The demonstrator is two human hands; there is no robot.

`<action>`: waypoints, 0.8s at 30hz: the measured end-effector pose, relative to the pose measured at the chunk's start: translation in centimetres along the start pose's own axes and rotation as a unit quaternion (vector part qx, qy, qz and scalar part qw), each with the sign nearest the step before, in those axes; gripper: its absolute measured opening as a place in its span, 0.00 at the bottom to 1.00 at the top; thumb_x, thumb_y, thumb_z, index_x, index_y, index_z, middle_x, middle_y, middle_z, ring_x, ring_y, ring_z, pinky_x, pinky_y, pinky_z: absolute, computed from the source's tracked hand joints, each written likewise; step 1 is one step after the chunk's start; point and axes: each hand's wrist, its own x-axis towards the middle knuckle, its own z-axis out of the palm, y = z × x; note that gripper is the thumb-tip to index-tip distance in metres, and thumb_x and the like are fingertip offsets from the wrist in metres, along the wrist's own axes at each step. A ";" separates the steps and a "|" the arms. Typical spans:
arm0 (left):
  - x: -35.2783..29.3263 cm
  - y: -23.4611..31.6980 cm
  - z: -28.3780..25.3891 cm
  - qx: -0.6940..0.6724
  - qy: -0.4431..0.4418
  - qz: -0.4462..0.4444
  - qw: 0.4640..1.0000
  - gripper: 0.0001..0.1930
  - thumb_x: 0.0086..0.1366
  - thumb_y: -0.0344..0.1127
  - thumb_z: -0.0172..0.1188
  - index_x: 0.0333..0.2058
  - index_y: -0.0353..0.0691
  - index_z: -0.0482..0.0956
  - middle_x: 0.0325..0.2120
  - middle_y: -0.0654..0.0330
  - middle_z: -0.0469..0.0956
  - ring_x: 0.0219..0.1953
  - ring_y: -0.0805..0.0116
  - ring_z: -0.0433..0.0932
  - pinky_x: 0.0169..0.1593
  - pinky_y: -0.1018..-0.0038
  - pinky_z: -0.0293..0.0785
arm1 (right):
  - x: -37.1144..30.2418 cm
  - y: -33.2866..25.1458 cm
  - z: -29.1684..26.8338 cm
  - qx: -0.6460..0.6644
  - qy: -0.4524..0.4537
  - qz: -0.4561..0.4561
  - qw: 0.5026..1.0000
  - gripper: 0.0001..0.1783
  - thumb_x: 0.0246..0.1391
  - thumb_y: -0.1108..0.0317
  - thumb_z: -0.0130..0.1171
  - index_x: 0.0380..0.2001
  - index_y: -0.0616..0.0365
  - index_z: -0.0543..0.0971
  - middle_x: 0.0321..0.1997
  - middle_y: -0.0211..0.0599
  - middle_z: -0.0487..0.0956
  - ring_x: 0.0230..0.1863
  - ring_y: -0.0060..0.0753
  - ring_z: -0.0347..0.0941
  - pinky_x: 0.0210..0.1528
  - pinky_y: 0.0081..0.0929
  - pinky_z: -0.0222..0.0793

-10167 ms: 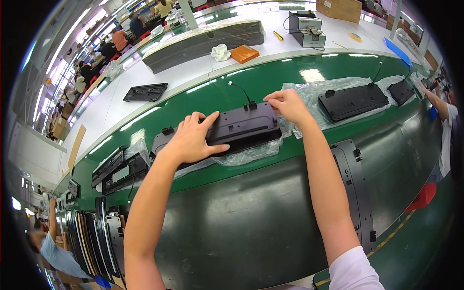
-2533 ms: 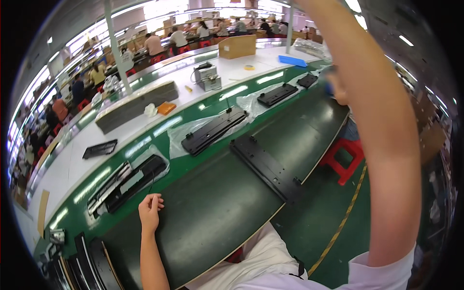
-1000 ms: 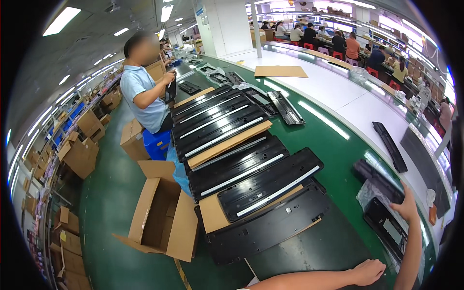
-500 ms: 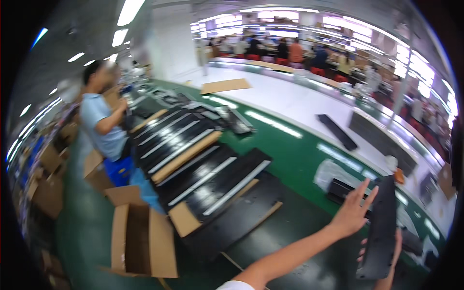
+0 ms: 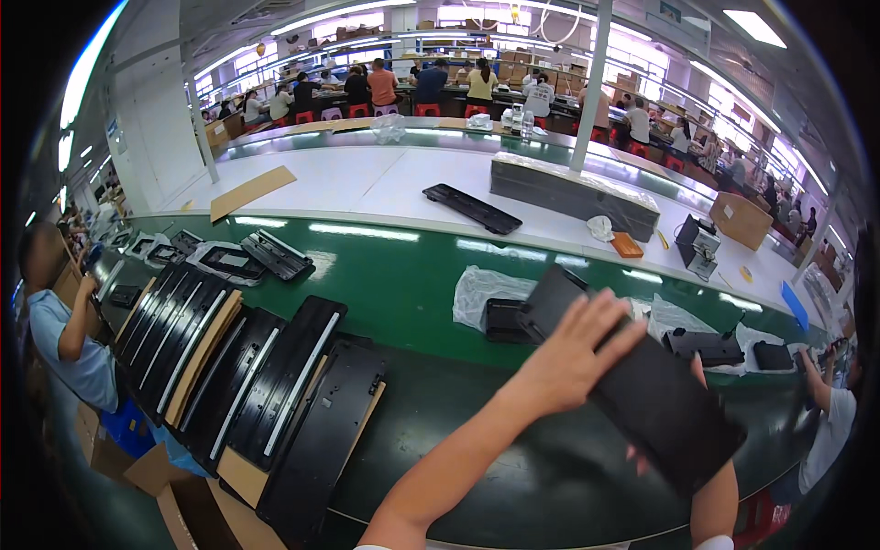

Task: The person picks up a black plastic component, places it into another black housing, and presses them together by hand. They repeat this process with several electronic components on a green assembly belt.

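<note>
A long black plastic panel (image 5: 665,408) is held up tilted in front of me over the dark green work surface. My right hand (image 5: 636,458) grips it from beneath; most of that hand is hidden behind the panel, with only some fingertips showing at its edges. Across the panel's upper part lies my left hand (image 5: 570,353), its fingers stretched out and spread. Whether it presses on the surface or hovers just over it, I cannot tell. Beyond the panel's far end sits a black part (image 5: 507,321) beside clear plastic wrap (image 5: 469,291).
Stacked black panels with cardboard (image 5: 247,472) between them lie to the left, near an open carton (image 5: 197,513). Another black panel (image 5: 472,209) rests on the white table (image 5: 385,183) ahead. Co-workers stand at far left (image 5: 69,321) and far right (image 5: 834,422).
My view has swung to the right. The black panel has gone from nearly upright to a slant, and my left hand has moved from its edge onto its face.
</note>
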 end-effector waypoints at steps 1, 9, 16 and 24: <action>0.0 -0.7 -0.2 -0.034 0.011 -0.052 0.998 0.54 0.48 0.21 0.65 0.76 0.45 0.54 0.73 0.45 0.56 0.78 0.43 0.51 0.79 0.53 0.47 | 1.1 -1.8 -1.2 -0.059 0.039 -0.043 0.997 0.42 0.61 0.41 0.51 0.68 0.63 0.68 0.55 0.65 0.78 0.45 0.60 0.82 0.51 0.53 0.80; -6.3 -10.3 -2.4 -0.348 0.267 -0.374 0.817 0.37 0.66 0.18 0.51 0.74 0.44 0.60 0.55 0.64 0.69 0.55 0.73 0.70 0.61 0.75 0.67 | 17.6 -6.9 -27.6 -0.681 0.463 -0.160 0.544 0.28 0.59 0.49 0.65 0.50 0.64 0.83 0.41 0.51 0.87 0.45 0.45 0.86 0.51 0.38 0.80; -8.1 -12.9 -2.8 -0.322 0.313 -0.400 0.799 0.34 0.68 0.22 0.54 0.73 0.43 0.62 0.53 0.65 0.71 0.53 0.74 0.72 0.61 0.74 0.68 | 20.8 -6.1 -28.1 -0.609 0.458 -0.115 0.637 0.23 0.61 0.51 0.66 0.33 0.66 0.87 0.29 0.47 0.85 0.38 0.36 0.86 0.43 0.36 0.81; -9.5 -13.9 -4.9 -0.285 0.345 -0.425 0.787 0.33 0.70 0.22 0.54 0.73 0.41 0.62 0.53 0.63 0.72 0.52 0.74 0.73 0.60 0.74 0.69 | 20.0 -2.9 -23.2 -0.149 0.269 -0.229 0.924 0.19 0.75 0.63 0.49 0.51 0.72 0.77 0.47 0.50 0.84 0.45 0.41 0.85 0.47 0.39 0.84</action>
